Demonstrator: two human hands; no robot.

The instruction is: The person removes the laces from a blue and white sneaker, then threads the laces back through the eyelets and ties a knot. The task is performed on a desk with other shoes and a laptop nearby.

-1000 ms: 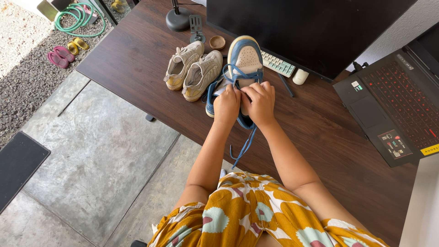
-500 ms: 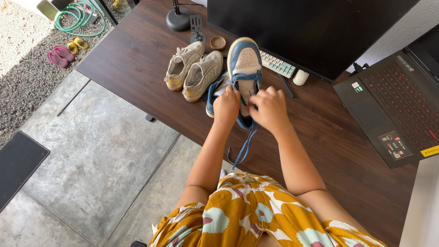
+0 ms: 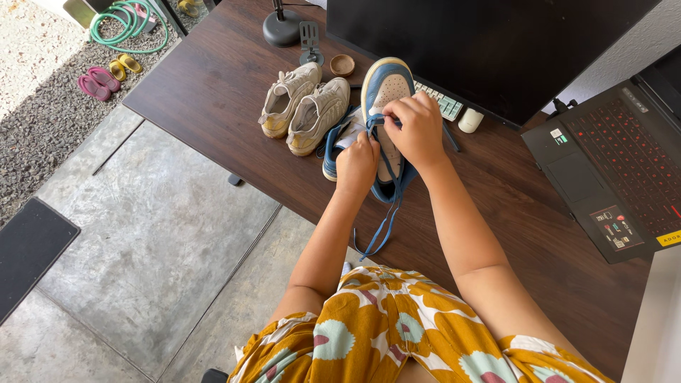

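A blue and white sneaker (image 3: 385, 89) lies toe-away on the dark wooden desk (image 3: 213, 78). My right hand (image 3: 413, 130) is over the shoe's middle, pinching its blue lace (image 3: 379, 223) near the lower eyelets. My left hand (image 3: 357, 164) grips the shoe's left side and lace by the tongue. The loose lace end hangs down over the desk's front edge. A second blue shoe (image 3: 331, 152) lies partly hidden under the first one and my left hand.
A pair of beige sneakers (image 3: 303, 106) sits left of the blue shoe. Behind are a dark monitor (image 3: 482, 42), a keyboard (image 3: 447, 105), a small wooden bowl (image 3: 342, 65) and a lamp base (image 3: 281, 30). An open laptop (image 3: 610, 170) lies at right. Concrete floor below left.
My right hand has moved up from the shoe's heel end to its lower eyelets, drawing the lace along. My left hand stays on the shoe's left side.
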